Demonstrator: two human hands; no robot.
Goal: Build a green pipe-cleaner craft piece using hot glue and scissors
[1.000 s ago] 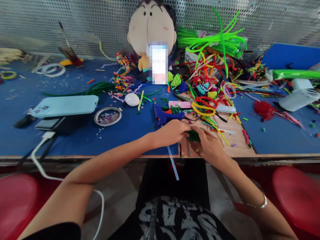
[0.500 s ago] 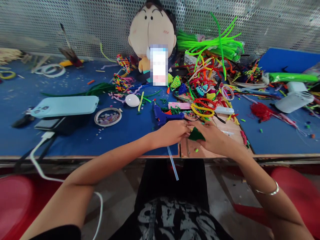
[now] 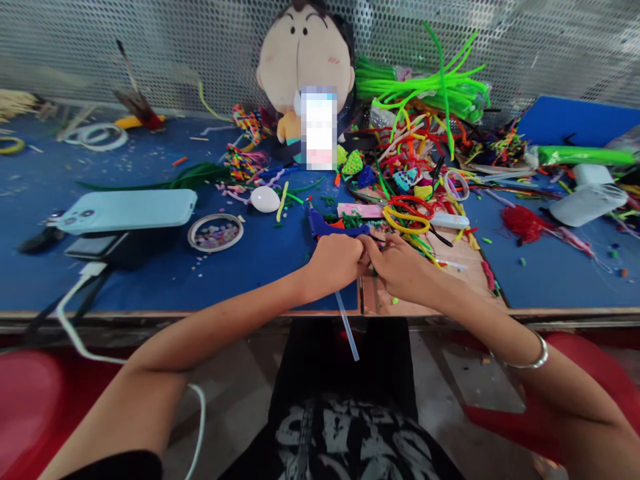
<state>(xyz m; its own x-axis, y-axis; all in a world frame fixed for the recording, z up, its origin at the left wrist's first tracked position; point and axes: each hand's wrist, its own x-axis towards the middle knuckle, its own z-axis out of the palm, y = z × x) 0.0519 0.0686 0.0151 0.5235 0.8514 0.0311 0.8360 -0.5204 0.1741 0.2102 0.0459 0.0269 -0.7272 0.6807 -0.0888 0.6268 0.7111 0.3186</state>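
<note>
My left hand [image 3: 334, 262] and my right hand [image 3: 400, 267] meet fingertip to fingertip at the near edge of the table, over the seam between the blue mat and a wooden board [image 3: 465, 283]. Both are closed on a small dark green fuzzy piece, which is almost wholly hidden between the fingers. A blue glue gun [image 3: 327, 229] lies just beyond my left knuckles. Its clear glue stick [image 3: 347, 327] pokes out past the table edge under my hands. My right wrist wears a silver bangle [image 3: 525, 360].
Beyond my hands lie red and yellow loops [image 3: 407, 213] and a tangle of pipe cleaners, with neon green ones [image 3: 425, 83] at the back. A plush doll [image 3: 305, 60] leans on the mesh wall. A pale blue phone [image 3: 130, 212], a round lid [image 3: 216, 233] and a white cable [image 3: 75, 320] are to the left.
My hands have slid slightly farther from me and closed tightly together. The dark green piece, plainly visible half a second ago under my right fingers, is now covered.
</note>
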